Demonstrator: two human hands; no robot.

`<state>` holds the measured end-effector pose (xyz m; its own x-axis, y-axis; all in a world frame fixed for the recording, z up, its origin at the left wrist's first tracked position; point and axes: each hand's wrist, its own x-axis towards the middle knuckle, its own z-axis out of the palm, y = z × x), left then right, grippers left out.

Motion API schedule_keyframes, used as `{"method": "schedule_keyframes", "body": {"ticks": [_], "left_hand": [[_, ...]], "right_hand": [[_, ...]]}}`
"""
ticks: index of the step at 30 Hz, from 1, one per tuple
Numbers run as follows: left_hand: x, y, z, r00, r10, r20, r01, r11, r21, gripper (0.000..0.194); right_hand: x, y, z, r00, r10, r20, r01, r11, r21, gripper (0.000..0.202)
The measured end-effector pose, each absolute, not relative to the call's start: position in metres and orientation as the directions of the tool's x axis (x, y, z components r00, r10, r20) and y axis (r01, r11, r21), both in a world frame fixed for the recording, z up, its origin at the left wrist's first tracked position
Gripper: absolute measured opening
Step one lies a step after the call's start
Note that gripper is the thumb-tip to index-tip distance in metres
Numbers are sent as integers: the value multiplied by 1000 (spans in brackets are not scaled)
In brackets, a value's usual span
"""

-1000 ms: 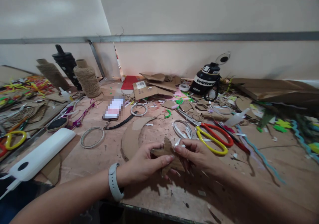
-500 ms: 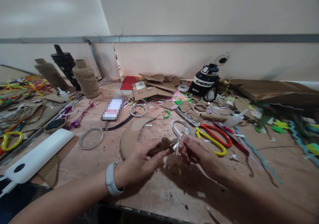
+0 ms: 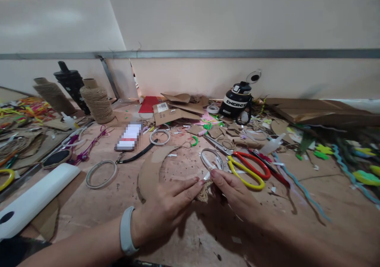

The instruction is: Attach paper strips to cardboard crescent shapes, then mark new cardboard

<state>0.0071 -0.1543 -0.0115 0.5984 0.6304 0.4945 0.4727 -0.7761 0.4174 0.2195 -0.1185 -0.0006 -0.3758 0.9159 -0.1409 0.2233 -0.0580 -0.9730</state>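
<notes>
My left hand (image 3: 166, 205), with a pale band at the wrist, is closed on a small piece of tan jute twine work (image 3: 204, 193). Facing it, my right hand (image 3: 236, 193) pinches the other side of the same piece. A thin white strip (image 3: 207, 176) shows between the fingertips, and much of the piece is hidden by my fingers. Just beyond my hands lies a ring (image 3: 202, 162) with white strips by it. A crescent of cardboard (image 3: 151, 168) rests beyond my left hand. Scissors (image 3: 261, 172) with red and yellow handles lie beyond my right hand.
Two twine spools (image 3: 96, 104) stand at the back left. A phone (image 3: 129, 136) and another ring (image 3: 101, 174) lie left of centre. A long white device (image 3: 41, 199) sits at the left. Behind are cardboard scraps (image 3: 175, 114), a black bottle (image 3: 236, 102) and a glue bottle (image 3: 271, 145).
The piece in my hands has turned, so its woven twine side now shows instead of a flat brown side. My right fingers have closed in beside my left fingertips. The view has shifted slightly.
</notes>
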Motion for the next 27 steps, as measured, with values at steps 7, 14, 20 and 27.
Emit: {"method": "schedule_keyframes", "body": {"ticks": [7,14,20,27], "left_hand": [[10,-158,-14,589,631,505,478,-776,412,62],[9,-157,-17,633,625,457,479,-780,403,67],[9,-154,-2,624,653,429,389,-736,555,89],[12,-153,2,435,830,350,384,-522,761,59]], "right_hand": [[219,-123,-2,-322,945,-51,220,23,-975,53],[222,-122,1,-377,926,5,290,123,-949,47],[224,-117,10,-368,930,6,315,131,-940,45],[224,-123,13,-451,888,94,425,306,-852,45]]}}
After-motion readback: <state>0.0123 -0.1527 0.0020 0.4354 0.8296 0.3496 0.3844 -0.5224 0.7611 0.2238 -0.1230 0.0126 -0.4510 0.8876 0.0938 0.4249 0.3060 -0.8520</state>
